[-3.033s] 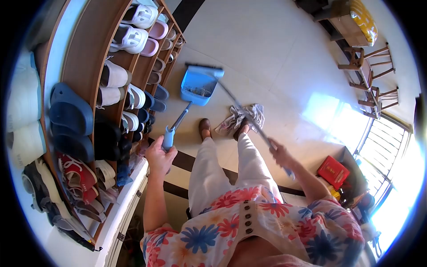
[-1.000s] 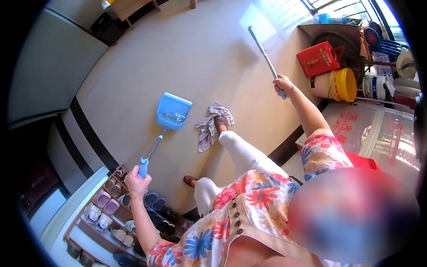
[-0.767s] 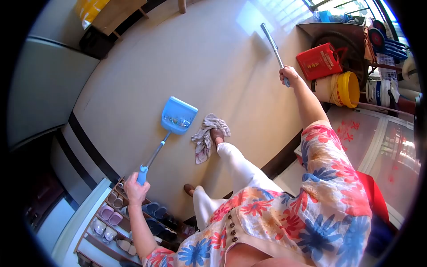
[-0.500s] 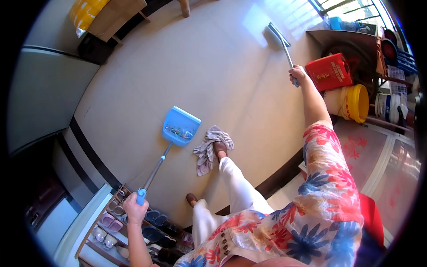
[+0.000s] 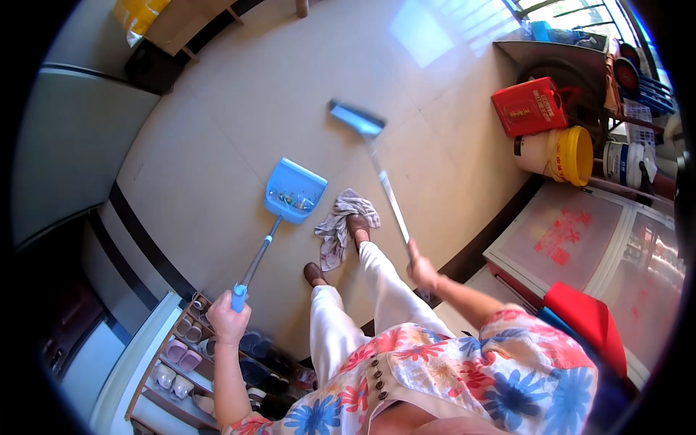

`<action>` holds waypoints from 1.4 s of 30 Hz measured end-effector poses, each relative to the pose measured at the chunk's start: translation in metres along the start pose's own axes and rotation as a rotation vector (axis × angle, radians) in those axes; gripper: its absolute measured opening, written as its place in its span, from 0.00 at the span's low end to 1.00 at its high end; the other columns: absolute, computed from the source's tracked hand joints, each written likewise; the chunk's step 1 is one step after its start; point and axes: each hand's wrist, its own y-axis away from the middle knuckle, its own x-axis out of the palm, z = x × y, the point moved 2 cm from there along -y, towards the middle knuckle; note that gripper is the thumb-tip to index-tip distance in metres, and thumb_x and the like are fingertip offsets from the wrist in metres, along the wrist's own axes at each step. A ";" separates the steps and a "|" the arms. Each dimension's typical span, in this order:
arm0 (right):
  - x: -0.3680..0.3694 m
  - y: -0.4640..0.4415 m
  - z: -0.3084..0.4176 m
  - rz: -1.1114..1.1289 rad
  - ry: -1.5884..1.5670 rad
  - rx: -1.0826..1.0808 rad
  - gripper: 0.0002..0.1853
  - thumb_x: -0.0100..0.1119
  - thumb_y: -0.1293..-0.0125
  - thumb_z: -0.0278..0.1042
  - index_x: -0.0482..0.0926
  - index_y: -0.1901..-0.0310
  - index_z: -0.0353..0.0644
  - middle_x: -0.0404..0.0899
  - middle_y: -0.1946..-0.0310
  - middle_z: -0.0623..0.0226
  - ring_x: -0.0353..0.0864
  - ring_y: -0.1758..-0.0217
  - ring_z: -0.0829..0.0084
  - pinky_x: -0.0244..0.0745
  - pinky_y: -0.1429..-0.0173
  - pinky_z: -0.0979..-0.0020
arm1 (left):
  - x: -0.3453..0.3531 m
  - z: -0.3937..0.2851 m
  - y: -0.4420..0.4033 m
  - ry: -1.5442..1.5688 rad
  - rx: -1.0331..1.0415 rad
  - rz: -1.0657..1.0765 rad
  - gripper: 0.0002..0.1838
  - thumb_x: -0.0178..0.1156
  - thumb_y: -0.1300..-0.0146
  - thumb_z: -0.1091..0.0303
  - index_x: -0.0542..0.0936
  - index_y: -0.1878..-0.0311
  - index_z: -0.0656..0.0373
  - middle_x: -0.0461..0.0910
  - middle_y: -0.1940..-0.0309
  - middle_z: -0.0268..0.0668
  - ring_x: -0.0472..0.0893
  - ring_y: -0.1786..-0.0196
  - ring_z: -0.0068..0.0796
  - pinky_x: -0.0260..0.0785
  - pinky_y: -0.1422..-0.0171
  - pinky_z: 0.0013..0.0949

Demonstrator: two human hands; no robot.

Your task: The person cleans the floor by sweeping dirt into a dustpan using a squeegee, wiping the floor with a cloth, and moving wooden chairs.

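Note:
My left hand [image 5: 228,319] is wrapped round the handle of a blue long-handled dustpan [image 5: 296,190]. Bits of litter [image 5: 290,201] lie in its pan, which rests on the floor. On the other side, my right hand [image 5: 422,268] grips the pole of a broom [image 5: 357,118]. The broom's blue head is blurred by motion and stands on the tiles beyond the dustpan. A crumpled cloth [image 5: 335,233] lies on the floor between the two tools, with my brown shoe [image 5: 358,225] on it.
Shoes fill a rack [image 5: 174,348] at lower left. Along the right stand a red box [image 5: 528,107], a yellow-rimmed bucket [image 5: 558,156] and a white cabinet [image 5: 573,232]. A grey panel [image 5: 80,145] borders the left, and a wooden piece of furniture [image 5: 185,22] stands at the back.
My right hand has swung the broom from the far right toward the middle and drawn back nearer my body. The dustpan has shifted only slightly in view.

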 end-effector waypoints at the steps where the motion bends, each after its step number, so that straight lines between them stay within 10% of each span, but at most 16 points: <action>1: 0.010 0.035 0.004 0.042 0.014 -0.062 0.37 0.42 0.47 0.24 0.40 0.35 0.46 0.73 0.74 0.46 0.74 0.72 0.55 0.70 0.63 0.62 | -0.002 -0.004 0.000 0.044 0.002 -0.008 0.06 0.56 0.64 0.73 0.68 0.81 0.58 0.71 0.84 0.42 0.72 0.77 0.46 0.63 0.74 0.41; 5: -0.034 0.116 0.061 0.363 -0.265 0.095 0.32 0.46 0.47 0.27 0.55 0.38 0.48 0.71 0.76 0.63 0.69 0.80 0.74 0.68 0.73 0.71 | -0.003 0.005 0.008 -0.001 0.006 0.000 0.06 0.55 0.63 0.73 0.68 0.81 0.58 0.71 0.83 0.43 0.72 0.77 0.46 0.62 0.74 0.42; 10: -0.096 0.112 0.070 0.180 -0.370 0.053 0.29 0.46 0.47 0.27 0.58 0.40 0.49 0.68 0.78 0.69 0.65 0.85 0.82 0.64 0.82 0.76 | -0.008 0.008 0.011 0.013 -0.019 0.026 0.07 0.55 0.62 0.71 0.66 0.81 0.59 0.71 0.83 0.43 0.71 0.77 0.47 0.62 0.73 0.44; 16: -0.224 -0.085 0.075 -0.169 -0.516 -0.038 0.32 0.48 0.46 0.28 0.51 0.38 0.53 0.63 0.86 0.70 0.63 0.90 0.75 0.63 0.88 0.72 | -0.005 0.014 0.013 -0.041 -0.006 0.013 0.08 0.55 0.63 0.71 0.64 0.82 0.59 0.69 0.84 0.42 0.71 0.78 0.47 0.62 0.74 0.43; 22: -0.315 -0.281 0.086 -0.201 -0.228 -0.218 0.09 0.46 0.47 0.24 0.62 0.63 0.43 0.64 0.86 0.66 0.66 0.88 0.72 0.60 0.89 0.71 | -0.009 0.000 0.006 -0.023 -0.023 -0.014 0.09 0.55 0.65 0.72 0.64 0.83 0.59 0.68 0.84 0.41 0.70 0.78 0.46 0.62 0.75 0.41; 25: -0.266 -0.258 0.131 -0.386 -0.220 0.071 0.11 0.48 0.49 0.26 0.65 0.62 0.38 0.71 0.82 0.58 0.75 0.79 0.67 0.71 0.80 0.66 | -0.009 -0.004 0.004 -0.022 -0.027 -0.017 0.09 0.55 0.66 0.73 0.64 0.83 0.59 0.68 0.84 0.41 0.70 0.78 0.45 0.63 0.75 0.40; 30: -0.137 -0.189 0.076 -0.178 0.239 -0.002 0.36 0.39 0.48 0.25 0.41 0.36 0.50 0.73 0.65 0.42 0.75 0.65 0.51 0.70 0.61 0.56 | -0.010 -0.007 0.000 -0.035 -0.013 -0.023 0.08 0.55 0.66 0.73 0.64 0.83 0.59 0.69 0.84 0.41 0.71 0.78 0.45 0.63 0.74 0.40; 34: -0.090 -0.053 0.033 0.044 0.424 -0.026 0.36 0.39 0.46 0.28 0.40 0.35 0.56 0.73 0.67 0.41 0.74 0.63 0.45 0.68 0.57 0.53 | -0.010 -0.008 -0.001 -0.073 -0.007 -0.021 0.08 0.54 0.65 0.72 0.65 0.82 0.59 0.70 0.83 0.42 0.72 0.76 0.46 0.64 0.73 0.42; 42: -0.128 0.112 0.034 0.193 0.246 -0.246 0.28 0.48 0.50 0.26 0.62 0.43 0.49 0.74 0.72 0.48 0.77 0.66 0.56 0.71 0.60 0.63 | -0.018 0.000 0.017 -0.060 -0.039 -0.007 0.07 0.54 0.63 0.69 0.66 0.81 0.59 0.72 0.81 0.43 0.72 0.75 0.48 0.64 0.71 0.44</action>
